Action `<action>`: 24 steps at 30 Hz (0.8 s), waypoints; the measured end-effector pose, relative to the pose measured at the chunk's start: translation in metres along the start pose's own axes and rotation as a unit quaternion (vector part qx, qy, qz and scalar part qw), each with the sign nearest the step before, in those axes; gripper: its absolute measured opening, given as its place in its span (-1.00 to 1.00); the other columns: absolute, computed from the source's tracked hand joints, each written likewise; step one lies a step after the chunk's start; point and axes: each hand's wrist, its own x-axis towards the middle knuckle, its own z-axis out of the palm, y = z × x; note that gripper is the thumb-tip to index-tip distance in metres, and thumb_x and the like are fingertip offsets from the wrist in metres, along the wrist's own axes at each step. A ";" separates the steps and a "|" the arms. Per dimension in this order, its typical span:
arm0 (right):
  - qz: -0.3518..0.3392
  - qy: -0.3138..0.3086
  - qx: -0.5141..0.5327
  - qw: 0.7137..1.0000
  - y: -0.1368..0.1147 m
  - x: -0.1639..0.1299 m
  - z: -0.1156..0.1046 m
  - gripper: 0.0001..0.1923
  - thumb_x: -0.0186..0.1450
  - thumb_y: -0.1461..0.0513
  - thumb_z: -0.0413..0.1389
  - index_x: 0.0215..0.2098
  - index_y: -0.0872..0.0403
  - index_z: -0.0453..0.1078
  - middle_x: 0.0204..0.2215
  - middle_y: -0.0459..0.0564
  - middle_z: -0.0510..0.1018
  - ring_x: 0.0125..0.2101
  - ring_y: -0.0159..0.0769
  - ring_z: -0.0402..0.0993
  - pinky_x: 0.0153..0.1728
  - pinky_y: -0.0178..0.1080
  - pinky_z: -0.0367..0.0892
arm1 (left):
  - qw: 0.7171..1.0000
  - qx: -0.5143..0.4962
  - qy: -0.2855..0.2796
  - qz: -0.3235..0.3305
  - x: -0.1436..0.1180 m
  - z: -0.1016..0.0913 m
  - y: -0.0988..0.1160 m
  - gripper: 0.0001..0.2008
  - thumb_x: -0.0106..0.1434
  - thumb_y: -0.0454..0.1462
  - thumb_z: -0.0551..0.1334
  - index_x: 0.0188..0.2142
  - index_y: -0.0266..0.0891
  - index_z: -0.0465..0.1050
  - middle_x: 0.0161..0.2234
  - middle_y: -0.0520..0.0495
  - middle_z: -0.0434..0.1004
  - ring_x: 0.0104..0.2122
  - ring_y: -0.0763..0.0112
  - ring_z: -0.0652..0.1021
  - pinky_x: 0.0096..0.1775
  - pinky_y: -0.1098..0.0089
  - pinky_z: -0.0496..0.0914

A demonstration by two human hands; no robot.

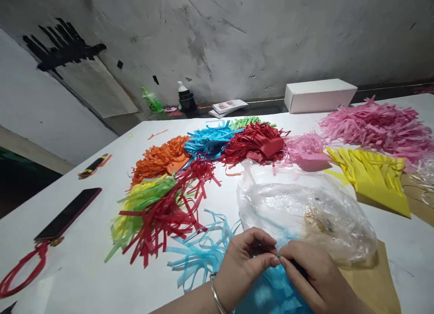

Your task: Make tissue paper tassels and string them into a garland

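White table (pixel 101 278) set against a stained grey wall; fringed paper bundles in orange, blue, red, pink, yellow and green lie across it. Left hand (pixel 242 260) and right hand (pixel 313 278) meet at the near edge, fingertips pinched together on a light-blue fringed paper piece (pixel 267 296). Its loose strips fan out to the left. A crumpled clear plastic bag (pixel 305 214) lies just behind the hands. A black phone (pixel 69 213) lies far left.

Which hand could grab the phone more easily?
Probably the left hand. The phone lies far out on its side of the table. The right hand would have to cross over it.
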 end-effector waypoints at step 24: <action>0.041 -0.034 0.018 0.998 0.006 -0.005 0.003 -0.80 0.50 0.28 -0.12 -0.20 -0.01 0.33 -0.34 -0.11 0.54 -0.29 -0.34 0.52 -0.24 -0.31 0.38 | 0.989 0.133 0.020 0.061 0.000 -0.007 0.000 -0.82 0.13 -0.34 0.39 -0.23 -0.28 0.60 -0.37 -0.11 0.69 -0.40 0.33 0.65 -0.28 0.39 0.53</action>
